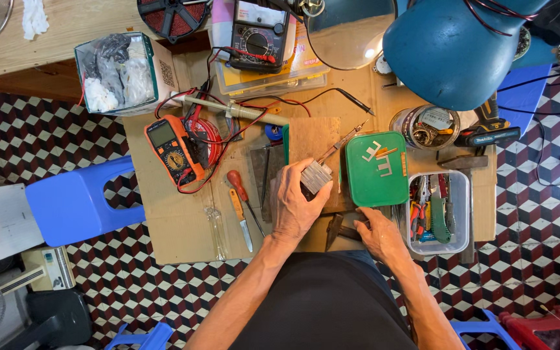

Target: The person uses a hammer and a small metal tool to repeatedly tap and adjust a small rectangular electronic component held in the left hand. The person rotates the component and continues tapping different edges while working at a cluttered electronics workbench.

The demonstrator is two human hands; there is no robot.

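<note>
Nearest, the right hand (378, 234) rested with fingers pressed on a dark tool (343, 228), while beyond it the left hand (296, 202) clamped its fingers around a stiff, probably heavy metal block (315, 176), best gripped by its flat sides, left of the green lid (377, 168).

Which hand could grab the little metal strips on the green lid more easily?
Probably the right hand: it rests just below the green rectangular plastic lid, while the left hand already grips a grey layered metal block.

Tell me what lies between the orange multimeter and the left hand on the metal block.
In the head view, a red-handled screwdriver and an orange-handled knife lie on the cardboard between the orange multimeter and the left hand.
</note>
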